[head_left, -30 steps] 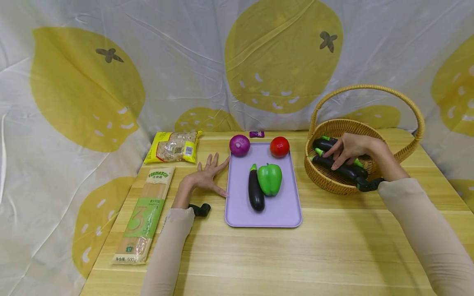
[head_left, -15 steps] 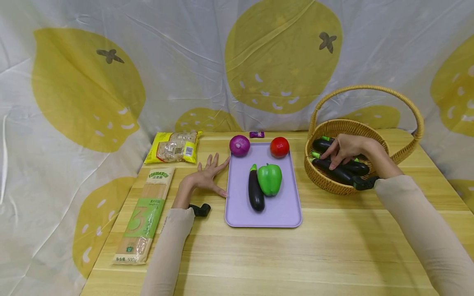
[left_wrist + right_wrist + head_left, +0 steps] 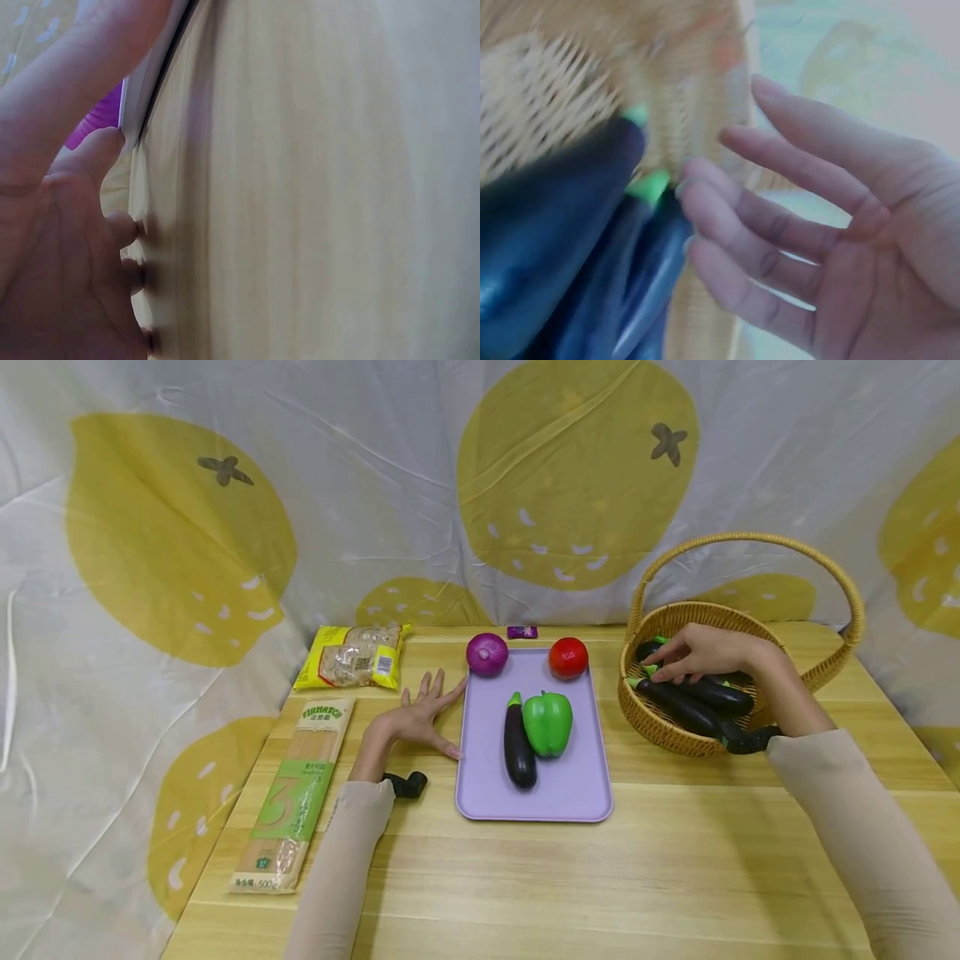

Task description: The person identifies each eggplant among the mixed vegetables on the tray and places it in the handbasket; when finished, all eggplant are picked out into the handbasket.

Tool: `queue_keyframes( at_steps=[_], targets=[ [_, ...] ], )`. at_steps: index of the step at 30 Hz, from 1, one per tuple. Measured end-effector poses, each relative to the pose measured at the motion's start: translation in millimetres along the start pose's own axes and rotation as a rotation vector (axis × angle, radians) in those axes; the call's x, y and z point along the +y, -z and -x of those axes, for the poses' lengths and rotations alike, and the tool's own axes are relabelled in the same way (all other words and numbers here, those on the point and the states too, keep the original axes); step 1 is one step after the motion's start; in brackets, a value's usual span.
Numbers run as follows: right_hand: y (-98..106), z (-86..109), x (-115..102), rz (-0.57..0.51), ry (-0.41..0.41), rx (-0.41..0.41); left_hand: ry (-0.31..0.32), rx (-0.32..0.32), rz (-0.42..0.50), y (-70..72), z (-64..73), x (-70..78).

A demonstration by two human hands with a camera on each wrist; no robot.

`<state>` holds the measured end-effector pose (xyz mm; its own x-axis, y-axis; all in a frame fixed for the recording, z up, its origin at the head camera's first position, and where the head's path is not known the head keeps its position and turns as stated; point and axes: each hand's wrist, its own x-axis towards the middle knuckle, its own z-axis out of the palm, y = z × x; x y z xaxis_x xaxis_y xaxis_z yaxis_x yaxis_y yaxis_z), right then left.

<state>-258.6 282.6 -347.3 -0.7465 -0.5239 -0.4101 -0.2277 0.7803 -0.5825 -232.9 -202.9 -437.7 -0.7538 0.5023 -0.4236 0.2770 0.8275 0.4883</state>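
Note:
My left hand (image 3: 412, 722) rests on the table with fingers spread, its thumb and index finger at the left edge of a lilac tray (image 3: 480, 797). On that tray an eggplant (image 3: 519, 747) lies beside a green bell pepper (image 3: 547, 724). A red onion (image 3: 487, 655) and a tomato (image 3: 567, 658) sit at its far corners. My right hand (image 3: 716, 652) hovers over the wicker basket (image 3: 656, 727), which holds several eggplants (image 3: 686, 708). In the right wrist view, loosely bent fingers (image 3: 727, 217) hold nothing, close to the green stem ends of the eggplants (image 3: 555, 217).
Left of the left hand lies a pack of spaghetti (image 3: 292, 793). Behind it is a yellow bag (image 3: 354, 657) of dry food. A small purple packet (image 3: 522, 632) lies behind the tray. The basket's tall handle (image 3: 750, 537) arches over the right hand. A lemon-print cloth (image 3: 375, 510) hangs behind.
My right hand has lifted slightly off the eggplant it was touching in the basket, and its fingers have come away. The left hand and the tray have stayed put.

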Motion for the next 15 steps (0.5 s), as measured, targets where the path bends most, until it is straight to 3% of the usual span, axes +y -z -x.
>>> queue_keyframes(
  at_steps=[7, 11, 15],
  targets=[
    [-26.3, 14.5, -46.0, 0.003, 0.169, 0.199, 0.004, 0.002, -0.009, 0.0, 0.2, -0.5],
    [-53.7, 14.8, -66.9, 0.018, 0.226, 0.310, 0.004, 0.002, -0.004, 0.1, -0.3, -1.1],
    [-87.3, 11.2, -81.9, -0.006, 0.266, 0.366, 0.005, 0.000, 0.003, -0.1, -0.4, -1.0]
  ],
)
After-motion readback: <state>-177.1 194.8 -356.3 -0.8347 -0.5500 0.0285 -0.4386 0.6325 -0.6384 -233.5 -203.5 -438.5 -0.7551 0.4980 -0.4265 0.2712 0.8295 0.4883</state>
